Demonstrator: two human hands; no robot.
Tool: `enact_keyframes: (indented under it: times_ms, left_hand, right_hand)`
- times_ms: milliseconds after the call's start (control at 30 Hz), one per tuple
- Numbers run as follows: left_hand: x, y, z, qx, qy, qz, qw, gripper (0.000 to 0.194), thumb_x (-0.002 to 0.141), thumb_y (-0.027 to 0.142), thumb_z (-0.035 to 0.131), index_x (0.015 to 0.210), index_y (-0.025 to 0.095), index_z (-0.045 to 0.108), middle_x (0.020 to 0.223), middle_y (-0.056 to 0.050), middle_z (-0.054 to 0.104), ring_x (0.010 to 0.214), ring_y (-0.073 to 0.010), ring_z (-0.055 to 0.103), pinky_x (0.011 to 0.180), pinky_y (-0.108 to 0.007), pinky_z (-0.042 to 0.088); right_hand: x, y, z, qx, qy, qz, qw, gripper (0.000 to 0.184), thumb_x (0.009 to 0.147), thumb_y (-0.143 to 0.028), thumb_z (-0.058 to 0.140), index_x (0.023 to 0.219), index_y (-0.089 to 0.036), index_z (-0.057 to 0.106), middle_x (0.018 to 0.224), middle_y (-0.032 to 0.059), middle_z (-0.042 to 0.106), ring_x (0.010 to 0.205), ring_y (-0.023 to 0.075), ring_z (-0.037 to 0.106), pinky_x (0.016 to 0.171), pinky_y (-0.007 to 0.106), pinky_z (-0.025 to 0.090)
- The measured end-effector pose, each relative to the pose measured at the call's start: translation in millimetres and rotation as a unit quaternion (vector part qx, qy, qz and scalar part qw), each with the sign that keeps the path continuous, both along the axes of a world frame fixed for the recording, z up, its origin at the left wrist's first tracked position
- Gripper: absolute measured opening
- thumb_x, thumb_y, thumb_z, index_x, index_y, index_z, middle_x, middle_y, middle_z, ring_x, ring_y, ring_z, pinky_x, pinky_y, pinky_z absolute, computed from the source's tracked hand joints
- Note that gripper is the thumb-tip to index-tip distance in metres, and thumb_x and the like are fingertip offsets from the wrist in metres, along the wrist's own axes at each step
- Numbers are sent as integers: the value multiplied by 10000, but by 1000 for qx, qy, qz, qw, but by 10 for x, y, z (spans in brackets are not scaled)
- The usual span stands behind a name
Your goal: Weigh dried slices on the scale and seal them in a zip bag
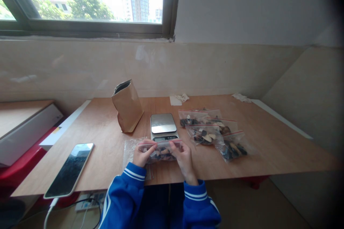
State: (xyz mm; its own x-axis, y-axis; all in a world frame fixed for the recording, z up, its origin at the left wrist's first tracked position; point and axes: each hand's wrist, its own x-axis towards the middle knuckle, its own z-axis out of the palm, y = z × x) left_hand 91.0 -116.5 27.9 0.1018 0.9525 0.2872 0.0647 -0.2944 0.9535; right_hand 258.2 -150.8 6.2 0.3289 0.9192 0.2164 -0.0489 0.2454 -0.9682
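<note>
Between my hands is a clear zip bag (pixel 162 154) with a red seal line, holding dark and pale dried pieces. My left hand (pixel 143 153) pinches the left part of its top edge. At the right part of that edge, my right hand (pixel 183 156) pinches the seal with thumb and fingers. Just beyond the bag stands a kitchen scale (pixel 163 123) with a bare metal plate; its display is partly covered by the bag. Flat clear plastic bags (pixel 129 152) lie beside and under my left hand.
Several filled zip bags (pixel 206 136) lie in a group right of the scale. An upright brown paper bag (pixel 128 108) stands at the back left. A phone (pixel 70 170) with a charging cable lies near the left edge. Crumpled paper (pixel 182 97) sits by the wall.
</note>
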Motion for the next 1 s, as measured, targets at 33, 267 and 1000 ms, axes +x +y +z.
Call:
enact_keyframes:
  times_ms: [33, 267, 1000]
  left_hand:
    - [0, 0, -1, -1, -1, 2, 1000, 219, 678, 372, 748, 704, 157, 716, 713, -52, 692, 712, -187, 652, 669, -280, 525]
    - [7, -17, 28, -12, -12, -35, 999, 245, 688, 392, 741, 706, 151, 704, 705, -48, 687, 685, -176, 652, 647, -272, 521]
    - [-1, 3, -91, 58, 56, 4, 997, 160, 743, 310, 714, 719, 152, 728, 737, -67, 710, 721, -189, 650, 688, -302, 513]
  right_hand:
    - [5, -4, -2, -1, 3, 6, 1000, 252, 798, -423, 641, 846, -177, 666, 809, 40, 672, 800, 194, 630, 750, 322, 521]
    - [53, -36, 26, 5, 20, 69, 997, 215, 777, -396, 676, 884, -209, 666, 876, 19, 684, 851, 184, 649, 799, 299, 521]
    - [-20, -15, 44, 21, -11, 45, 999, 191, 781, -363, 667, 770, -173, 676, 767, 31, 664, 771, 169, 636, 714, 268, 526]
